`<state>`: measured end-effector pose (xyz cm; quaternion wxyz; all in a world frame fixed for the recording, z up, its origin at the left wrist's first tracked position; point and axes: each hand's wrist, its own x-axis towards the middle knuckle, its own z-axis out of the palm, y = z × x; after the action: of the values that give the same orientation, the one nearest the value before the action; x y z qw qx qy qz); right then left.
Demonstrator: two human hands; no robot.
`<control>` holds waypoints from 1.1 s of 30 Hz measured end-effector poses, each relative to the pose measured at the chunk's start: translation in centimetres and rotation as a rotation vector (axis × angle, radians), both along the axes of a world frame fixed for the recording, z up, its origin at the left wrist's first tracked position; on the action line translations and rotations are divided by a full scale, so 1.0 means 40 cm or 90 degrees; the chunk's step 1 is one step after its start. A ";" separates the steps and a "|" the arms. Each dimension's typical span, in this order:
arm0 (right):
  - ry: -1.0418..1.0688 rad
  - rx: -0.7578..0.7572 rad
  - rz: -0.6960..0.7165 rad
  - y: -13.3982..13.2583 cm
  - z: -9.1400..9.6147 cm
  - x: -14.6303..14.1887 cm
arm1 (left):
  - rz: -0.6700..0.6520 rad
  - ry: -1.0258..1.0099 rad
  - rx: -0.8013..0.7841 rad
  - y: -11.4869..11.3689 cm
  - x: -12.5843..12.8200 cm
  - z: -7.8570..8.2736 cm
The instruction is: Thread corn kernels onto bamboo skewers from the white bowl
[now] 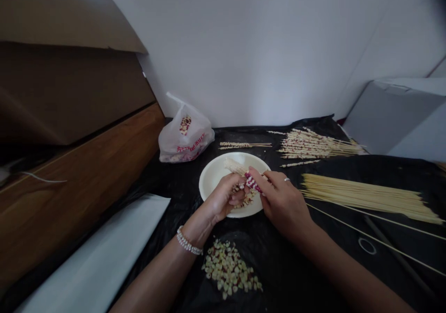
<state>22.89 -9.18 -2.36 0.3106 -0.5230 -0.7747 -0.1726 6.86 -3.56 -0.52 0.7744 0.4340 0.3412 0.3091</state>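
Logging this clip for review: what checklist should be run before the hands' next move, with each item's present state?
1. Grip: left hand and right hand both pinch the threaded skewer: ok.
2. It is held over the white plate: ok.
3. Supply of loose pieces heaped by the left wrist: ok.
4. Stock of bare skewers bundled beside the right forearm: ok.
5. Sharp tip clear of fingers: cannot tell, hidden.

Left hand [225, 200] and right hand [284, 205] hold skewer [240, 170] (red-white) over plate [213, 176].
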 end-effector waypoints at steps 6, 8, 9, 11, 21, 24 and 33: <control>-0.070 0.035 -0.012 -0.002 -0.002 -0.008 | 0.034 0.028 0.015 -0.006 0.015 -0.003; -0.064 0.035 -0.009 -0.002 -0.003 -0.009 | 0.047 0.038 0.022 -0.006 0.019 -0.006; -0.048 0.029 -0.006 -0.002 -0.003 -0.008 | 0.055 0.041 0.030 -0.006 0.020 -0.007; -0.009 0.014 0.000 -0.001 -0.003 -0.006 | 0.066 0.038 0.048 -0.006 0.020 -0.009; -0.007 0.012 0.007 -0.001 0.002 -0.002 | 0.021 -0.015 -0.010 0.001 0.005 -0.008; -0.017 0.019 0.015 -0.001 0.001 -0.003 | 0.052 0.012 0.019 -0.006 0.014 -0.004; 0.001 0.024 0.006 0.003 0.001 0.002 | 0.019 -0.037 -0.002 0.000 0.005 -0.008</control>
<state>22.99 -9.08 -2.32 0.3221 -0.5138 -0.7733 -0.1852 7.06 -3.56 -0.83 0.7797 0.4186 0.3258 0.3327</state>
